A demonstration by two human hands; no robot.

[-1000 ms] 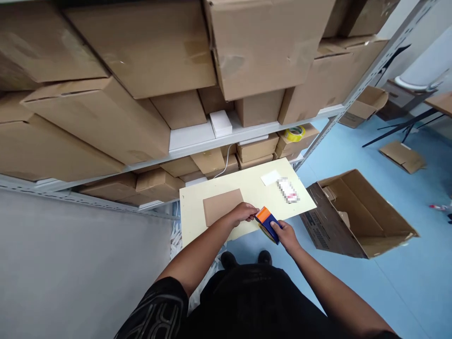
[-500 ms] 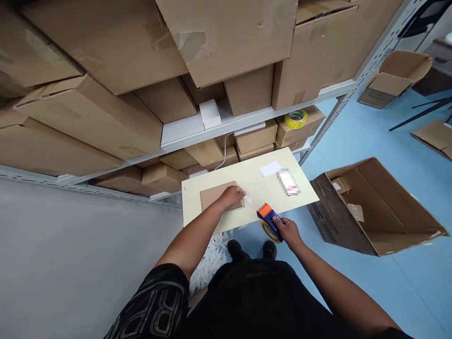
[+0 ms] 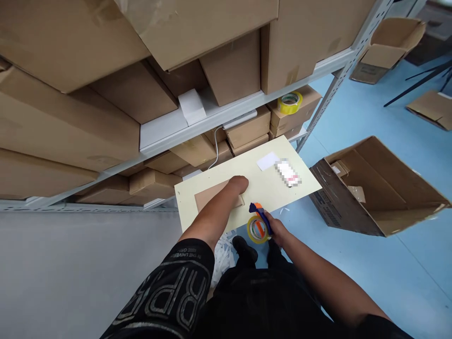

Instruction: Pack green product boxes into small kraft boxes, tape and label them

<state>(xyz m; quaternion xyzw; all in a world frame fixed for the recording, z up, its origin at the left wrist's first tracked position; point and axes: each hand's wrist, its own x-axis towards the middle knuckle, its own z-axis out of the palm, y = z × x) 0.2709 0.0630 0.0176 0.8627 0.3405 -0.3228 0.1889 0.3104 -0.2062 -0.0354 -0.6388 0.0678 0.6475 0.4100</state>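
Note:
A flat brown cardboard parcel (image 3: pixel 208 198) lies on a pale yellow board (image 3: pixel 268 186). My left hand (image 3: pixel 238 184) rests on the parcel's right end with its fingers curled down, pressing it. My right hand (image 3: pixel 277 228) grips an orange and blue tape dispenser (image 3: pixel 258 221) with a yellow tape roll, held at the board's near edge just right of the parcel. A white slip (image 3: pixel 267 161) and a small white packet (image 3: pixel 287 173) lie farther back on the board.
Metal shelving (image 3: pixel 226 117) packed with cardboard boxes stands behind the board, with a yellow tape roll (image 3: pixel 289 102) on one box. An open cardboard box (image 3: pixel 374 188) lies on its side on the blue floor at the right. White paper shreds (image 3: pixel 222 252) lie near my feet.
My left hand moved from the dispenser's tape end onto the parcel. My right hand pulled the dispenser back to the board's near edge and tilted it, showing the roll.

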